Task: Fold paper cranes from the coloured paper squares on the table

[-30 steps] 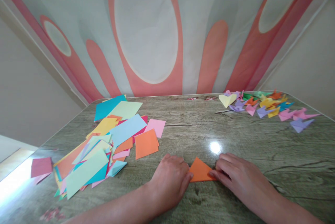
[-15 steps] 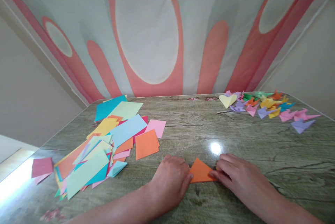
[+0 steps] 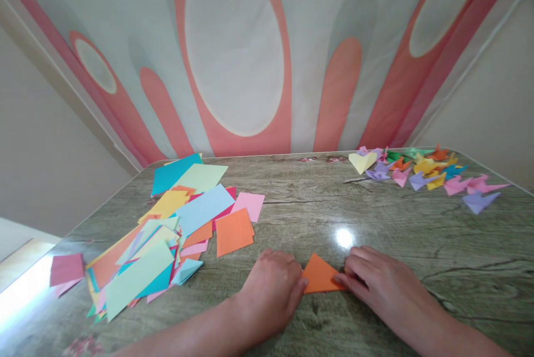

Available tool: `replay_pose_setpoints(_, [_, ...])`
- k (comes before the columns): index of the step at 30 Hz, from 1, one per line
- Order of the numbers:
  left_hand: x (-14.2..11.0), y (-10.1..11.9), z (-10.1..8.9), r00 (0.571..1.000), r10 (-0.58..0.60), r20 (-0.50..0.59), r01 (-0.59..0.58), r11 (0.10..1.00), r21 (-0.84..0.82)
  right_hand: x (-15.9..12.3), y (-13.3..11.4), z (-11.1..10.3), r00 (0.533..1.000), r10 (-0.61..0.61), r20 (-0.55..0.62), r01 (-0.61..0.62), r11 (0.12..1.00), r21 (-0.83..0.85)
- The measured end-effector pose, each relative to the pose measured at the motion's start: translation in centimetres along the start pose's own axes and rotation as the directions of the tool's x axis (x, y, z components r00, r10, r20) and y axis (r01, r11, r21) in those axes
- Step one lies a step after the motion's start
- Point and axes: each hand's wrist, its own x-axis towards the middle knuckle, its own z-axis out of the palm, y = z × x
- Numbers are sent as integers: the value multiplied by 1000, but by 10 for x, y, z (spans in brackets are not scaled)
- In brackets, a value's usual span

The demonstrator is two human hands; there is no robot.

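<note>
An orange sheet of origami paper (image 3: 320,276), folded into a triangle, lies on the wooden table with its point facing away from me. My left hand (image 3: 273,284) is closed at its left corner, the thumb pressing along the edge. At the right corner, my right hand (image 3: 371,276) pinches the paper between thumb and curled fingers. Both corners are partly covered by my fingers.
Loose coloured paper sheets (image 3: 142,273) are heaped on the left, with an orange square (image 3: 234,232) nearest my left hand. Several folded paper birds (image 3: 421,179) and a pale yellow heart (image 3: 362,163) sit at the back right. A patterned wall (image 3: 233,68) rises behind the table.
</note>
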Motion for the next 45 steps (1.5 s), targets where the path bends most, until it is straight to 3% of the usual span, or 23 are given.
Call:
replay_pose_setpoints(9, [1, 0, -2, 1000, -5, 10, 5, 1000, -21, 0, 0, 2, 1000, 14, 10, -14, 1000, -5])
replay_pose_setpoints(18, [1, -1, 1, 1000, -8, -11, 8, 1000, -10, 0, 1, 2, 998, -25, -58, 24, 1000, -11])
replay_pose_setpoints(27, [4, -1, -6, 1000, -28, 4, 29, 998, -63, 3, -2, -4, 1000, 27, -5, -27, 1000, 15])
replay_pose_setpoints(33, [4, 0, -14, 981, 194, -25, -196, 970, -144, 3, -5, -7, 998, 58, -9, -57, 996, 67])
replay_pose_setpoints(36, [3, 3, -14, 980, 199, -13, -199, 974, -111, 0, -13, -8, 993, -69, -96, 82, 986, 143])
replay_pose_setpoints(39, [2, 4, -14, 983, 182, -12, -183, 980, -73, -3, -25, -5, 933, -302, -194, 334, 928, 162])
replay_pose_setpoints(45, [2, 2, -12, 977, 211, -29, -212, 975, -63, -5, -30, 1, 916, -360, -180, 370, 929, 28])
